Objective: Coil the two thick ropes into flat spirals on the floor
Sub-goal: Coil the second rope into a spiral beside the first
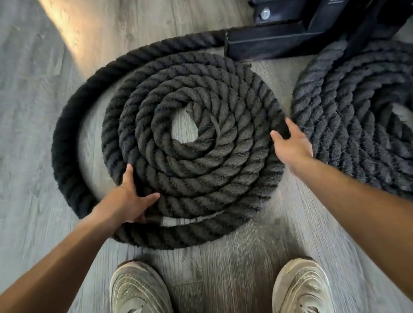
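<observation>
A thick black rope point(194, 166) lies on the grey wooden floor as a flat spiral of several turns, with a small bare hole in its middle. Its outermost turn point(67, 145) stands loose, bowing away on the left and running up to the black metal frame. My left hand point(128, 199) grips the spiral's lower-left turns, thumb on top and fingers tucked under. My right hand point(291, 141) holds the spiral's right edge, fingers curled over the outer turn. A second black rope point(358, 132) lies coiled at the right, partly cut off by the frame edge.
A black metal frame base point(289, 30) with a bolt stands on the floor at the top right, and both ropes run to it. My two beige sneakers point(141, 298) stand just below the spiral. Bare floor point(15, 95) stretches to the left.
</observation>
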Available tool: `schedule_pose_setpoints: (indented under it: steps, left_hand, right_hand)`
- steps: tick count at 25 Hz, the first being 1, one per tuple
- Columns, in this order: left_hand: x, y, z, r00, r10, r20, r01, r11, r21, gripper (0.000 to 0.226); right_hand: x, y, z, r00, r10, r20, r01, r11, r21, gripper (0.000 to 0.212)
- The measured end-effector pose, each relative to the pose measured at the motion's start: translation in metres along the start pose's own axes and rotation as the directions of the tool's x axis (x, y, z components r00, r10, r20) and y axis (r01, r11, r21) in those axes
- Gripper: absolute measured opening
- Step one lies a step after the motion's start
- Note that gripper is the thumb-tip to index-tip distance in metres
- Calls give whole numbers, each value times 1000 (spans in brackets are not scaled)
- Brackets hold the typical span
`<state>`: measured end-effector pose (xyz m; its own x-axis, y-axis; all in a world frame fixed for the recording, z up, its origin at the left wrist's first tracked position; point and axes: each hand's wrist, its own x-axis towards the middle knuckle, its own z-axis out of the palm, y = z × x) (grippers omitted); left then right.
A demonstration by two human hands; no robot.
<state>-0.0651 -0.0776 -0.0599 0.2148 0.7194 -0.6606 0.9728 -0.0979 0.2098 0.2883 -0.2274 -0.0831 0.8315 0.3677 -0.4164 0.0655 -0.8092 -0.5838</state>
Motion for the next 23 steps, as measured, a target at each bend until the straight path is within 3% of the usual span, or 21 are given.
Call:
schedule_pose_setpoints:
  steps: [3, 5, 7, 10, 13, 16, 23]
  left_hand:
    - [5, 4, -17, 988, 94, -122, -40, 920, 390, 113]
    - [13, 3, -35, 960, 217, -175, -127, 899, 419, 104]
    - [24, 1, -50, 935, 337, -108, -273, 880, 389, 110]
    - [40, -5, -60, 853, 502, 144, -497, 694, 521, 130]
    - [48, -14, -53, 794, 586, 162, -548, 573, 610, 141]
    - [46, -22, -40, 764, 643, 60, -548, 596, 587, 136]
    - [16, -21, 7, 797, 584, -151, -501, 780, 374, 124]
  right_hand:
    - [-34, 19, 20, 997, 2, -82, 4, 997, 76, 68]
    - [-78, 44, 36, 998, 20, -60, -13, 993, 120, 74]
    - [-121, 61, 46, 1000, -9, -11, 11, 990, 143, 82]
    - [-142, 67, 55, 999, -35, 21, 33, 993, 118, 85]
    - [-134, 66, 54, 998, -23, 56, 17, 994, 109, 83]
    - [-116, 63, 46, 997, -3, 71, -8, 988, 154, 81]
    - [-72, 56, 21, 993, 54, 105, -69, 988, 137, 77]
